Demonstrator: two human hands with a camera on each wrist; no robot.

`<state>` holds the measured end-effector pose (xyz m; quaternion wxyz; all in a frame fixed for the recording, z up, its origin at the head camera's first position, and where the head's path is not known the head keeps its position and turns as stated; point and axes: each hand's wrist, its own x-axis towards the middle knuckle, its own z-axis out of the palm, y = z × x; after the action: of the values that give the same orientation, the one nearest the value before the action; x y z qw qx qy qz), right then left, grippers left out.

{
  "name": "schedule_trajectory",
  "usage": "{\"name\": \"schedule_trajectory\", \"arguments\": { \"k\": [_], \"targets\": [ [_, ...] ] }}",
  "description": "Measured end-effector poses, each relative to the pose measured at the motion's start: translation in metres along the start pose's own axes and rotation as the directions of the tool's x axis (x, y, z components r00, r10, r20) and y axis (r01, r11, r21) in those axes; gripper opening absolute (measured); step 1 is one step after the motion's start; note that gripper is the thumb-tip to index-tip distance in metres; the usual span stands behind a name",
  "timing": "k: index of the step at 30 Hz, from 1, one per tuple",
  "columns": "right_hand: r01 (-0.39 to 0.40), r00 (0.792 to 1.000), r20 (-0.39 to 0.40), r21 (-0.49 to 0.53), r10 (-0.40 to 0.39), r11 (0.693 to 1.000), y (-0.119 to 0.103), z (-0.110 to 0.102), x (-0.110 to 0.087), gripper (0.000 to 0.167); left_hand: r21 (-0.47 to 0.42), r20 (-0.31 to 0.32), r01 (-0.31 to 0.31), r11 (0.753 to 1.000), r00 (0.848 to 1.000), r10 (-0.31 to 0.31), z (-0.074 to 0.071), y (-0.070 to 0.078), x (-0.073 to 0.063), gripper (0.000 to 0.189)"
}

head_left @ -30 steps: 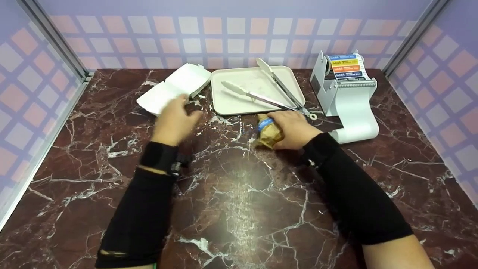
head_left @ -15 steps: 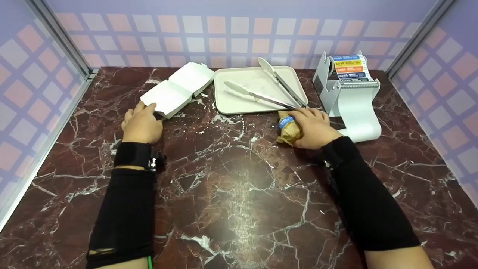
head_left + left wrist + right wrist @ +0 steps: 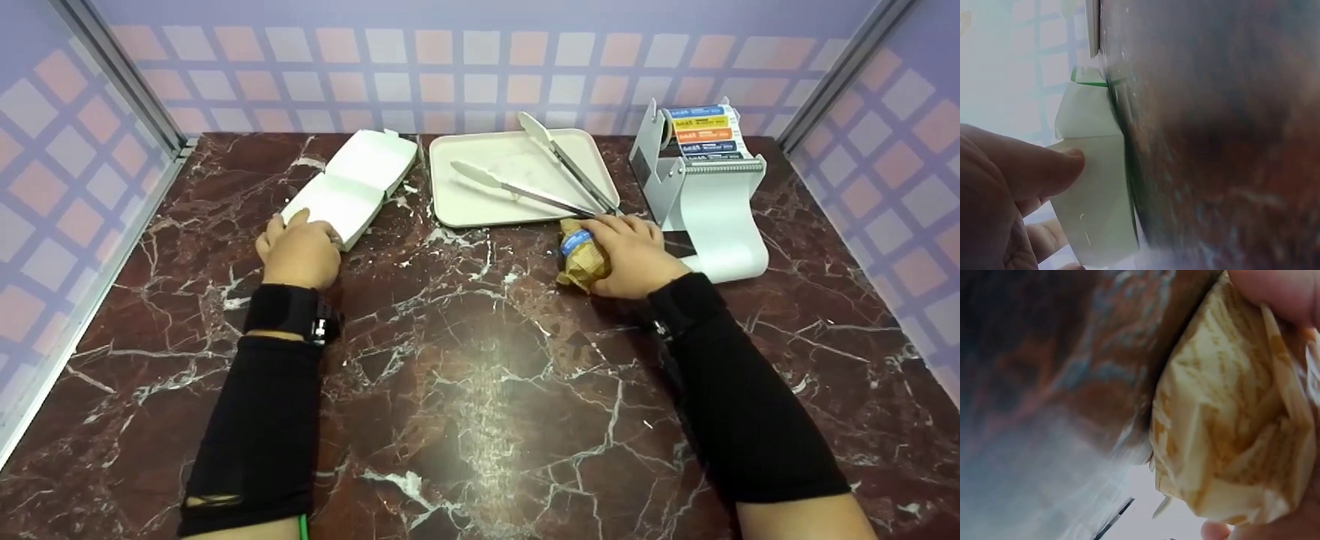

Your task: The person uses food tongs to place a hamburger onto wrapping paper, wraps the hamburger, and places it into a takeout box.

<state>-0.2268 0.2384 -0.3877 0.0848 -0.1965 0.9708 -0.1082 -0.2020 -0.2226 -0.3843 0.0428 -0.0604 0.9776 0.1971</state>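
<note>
A white cardboard box (image 3: 352,176) lies opened out flat at the back left. My left hand (image 3: 301,253) grips its near end; in the left wrist view the thumb (image 3: 1061,169) lies over the box wall (image 3: 1098,197), with fingers on the far side. My right hand (image 3: 634,253) holds a bundle wrapped in tan printed paper (image 3: 583,264) on the table, with a blue label (image 3: 577,242) around its top. Close up in the right wrist view, the crumpled paper (image 3: 1224,422) sits against the palm, its contents hidden.
Behind the bundle, a cream tray (image 3: 465,210) bears open metal tongs (image 3: 544,200) whose joined end reaches over the near rim near my right hand. At back right stands a label dispenser (image 3: 660,172) with coloured rolls and a hanging white strip (image 3: 724,225). Patterned walls enclose the table.
My left hand has moved left to the box's near end and taken hold of it; the box has turned slightly, its far end swinging left. My right hand and the bundle have shifted right.
</note>
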Motion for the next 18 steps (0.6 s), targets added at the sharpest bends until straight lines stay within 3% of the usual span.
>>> {"name": "schedule_trajectory", "arguments": {
  "k": [8,14,18],
  "targets": [
    [-0.002,1.000,0.005,0.020,0.002,1.000,0.000,0.000,-0.001,0.106,0.073,0.096,-0.041,0.997,0.995,0.034,-0.002,0.022,-0.005,0.024],
    [-0.008,1.000,0.011,0.022,0.008,1.000,0.001,0.000,-0.001,0.107,0.072,0.168,-0.107,0.992,0.981,0.094,0.001,0.044,-0.015,0.025],
    [-0.008,1.000,0.013,0.019,0.007,1.000,0.001,0.001,0.000,0.107,0.073,0.212,-0.177,0.981,0.964,0.158,0.007,0.060,-0.025,0.028]
  ]
}}
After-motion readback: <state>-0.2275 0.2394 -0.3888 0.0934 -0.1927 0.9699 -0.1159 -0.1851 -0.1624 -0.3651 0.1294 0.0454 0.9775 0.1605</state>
